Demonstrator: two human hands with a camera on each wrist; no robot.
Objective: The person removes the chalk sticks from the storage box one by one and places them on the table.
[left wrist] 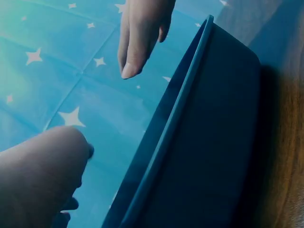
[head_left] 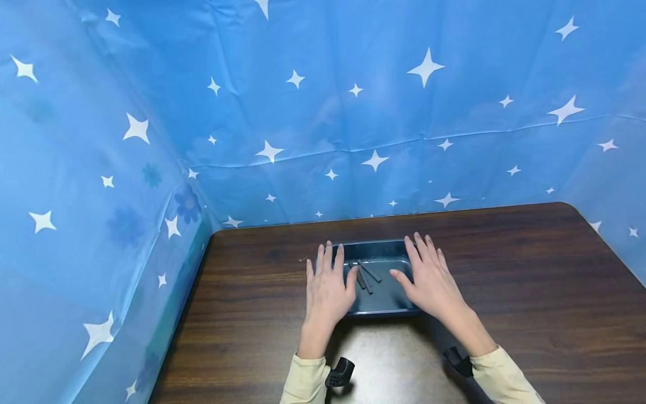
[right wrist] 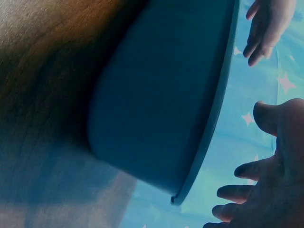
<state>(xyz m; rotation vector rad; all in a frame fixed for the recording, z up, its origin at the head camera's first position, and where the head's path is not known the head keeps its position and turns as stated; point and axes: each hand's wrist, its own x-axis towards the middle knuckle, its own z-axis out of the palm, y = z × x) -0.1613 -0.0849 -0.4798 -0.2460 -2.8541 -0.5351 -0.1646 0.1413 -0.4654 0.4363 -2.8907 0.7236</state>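
Observation:
A dark blue-grey rectangular tray [head_left: 388, 294] lies on the table, with several short dark sticks [head_left: 372, 272] loose in its left half. My left hand [head_left: 327, 289] is over the tray's left end, palm down, fingers straight and thumb out to the side. Over the right end is my right hand [head_left: 436, 286], its fingers spread and straight. Both wrist views show a gap between the hands and the rim, and neither hand holds anything. The left wrist view has the tray's outer wall [left wrist: 213, 128] close up; the sticks are hidden there.
The brown wood-grain table [head_left: 530, 292] extends on both sides of the tray. A blue curtain with white stars [head_left: 328, 118] hangs behind the table and along its left side. Black wrist cameras [head_left: 340, 372] are worn below the cream sleeves [head_left: 305, 381].

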